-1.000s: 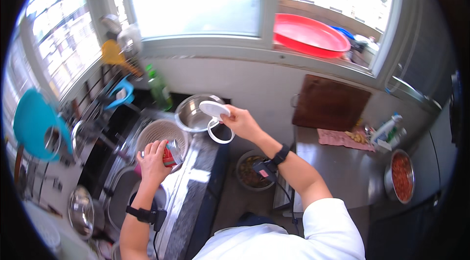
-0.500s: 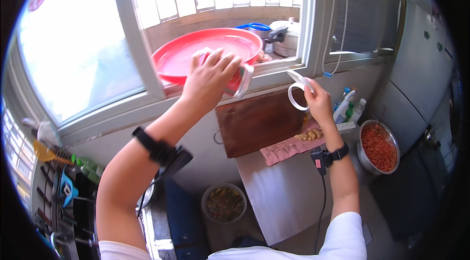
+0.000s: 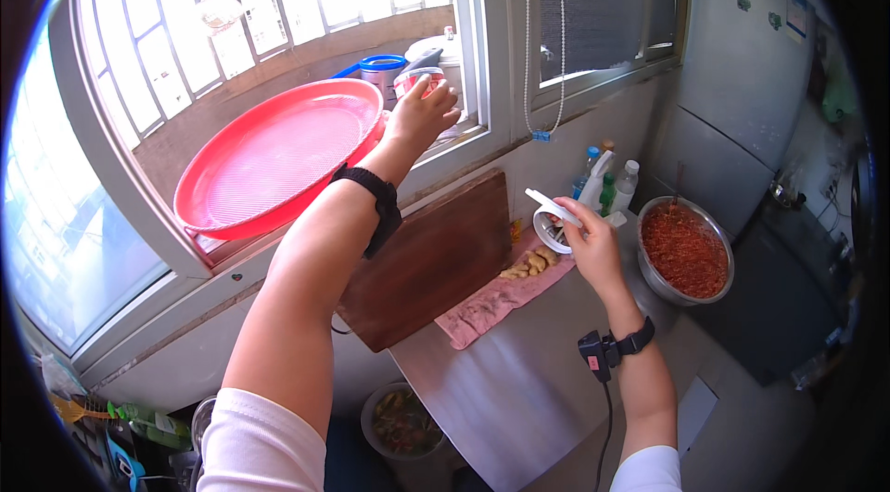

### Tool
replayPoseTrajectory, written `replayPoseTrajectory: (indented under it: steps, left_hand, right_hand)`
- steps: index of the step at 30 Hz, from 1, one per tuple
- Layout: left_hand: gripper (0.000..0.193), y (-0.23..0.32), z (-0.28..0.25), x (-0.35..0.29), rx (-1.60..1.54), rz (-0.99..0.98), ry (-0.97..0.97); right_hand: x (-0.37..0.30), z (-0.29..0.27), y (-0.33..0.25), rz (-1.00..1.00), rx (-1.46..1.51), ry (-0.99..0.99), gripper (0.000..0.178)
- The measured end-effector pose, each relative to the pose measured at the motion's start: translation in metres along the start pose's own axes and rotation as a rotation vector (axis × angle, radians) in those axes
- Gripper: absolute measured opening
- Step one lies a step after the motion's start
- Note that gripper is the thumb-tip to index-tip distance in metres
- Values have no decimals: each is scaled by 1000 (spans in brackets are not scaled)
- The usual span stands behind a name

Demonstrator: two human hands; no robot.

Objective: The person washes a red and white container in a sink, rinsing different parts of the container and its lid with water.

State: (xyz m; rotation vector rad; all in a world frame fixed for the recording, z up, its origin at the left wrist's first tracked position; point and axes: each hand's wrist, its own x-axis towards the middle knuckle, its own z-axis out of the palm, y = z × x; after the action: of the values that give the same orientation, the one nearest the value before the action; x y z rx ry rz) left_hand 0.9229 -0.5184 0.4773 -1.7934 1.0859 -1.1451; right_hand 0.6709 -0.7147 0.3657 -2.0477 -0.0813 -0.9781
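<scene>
My left hand (image 3: 426, 110) reaches through the open window. Its fingers are curled at a clear jar with a red label (image 3: 414, 81), partly hidden behind them. Just left of that arm, a big round red plastic tray (image 3: 278, 158) rests tilted on the sill. Over the worktop, my right hand (image 3: 593, 249) pinches a white plastic lid (image 3: 553, 206) with a round ring hanging below its flat cap. Pieces of ginger (image 3: 530, 264) lie on a pink cloth (image 3: 473, 314) under it.
A brown wooden board (image 3: 436, 260) leans against the wall. Several bottles (image 3: 625, 181) stand by a steel bowl of red chopped food (image 3: 686, 251), near the grey fridge (image 3: 732, 75). A blue-rimmed container (image 3: 382, 70) sits outside the window. Below the metal worktop (image 3: 519, 381) is a bowl of scraps (image 3: 403, 422).
My left hand has moved the jar farther out through the window, past the red tray. My right hand has lowered slightly with the lid. The view has turned to the right.
</scene>
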Motion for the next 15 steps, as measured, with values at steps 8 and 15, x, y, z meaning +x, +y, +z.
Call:
replayPoseTrajectory:
  steps: [8,15]
  left_hand:
    - [48,29,9,1,60,-17,38]
    - [48,24,24,5,220,-138,205]
  right_hand:
    - [13,-4,-10,-52,-3,-5,31]
    - [26,4,-17,-191,-52,10,27]
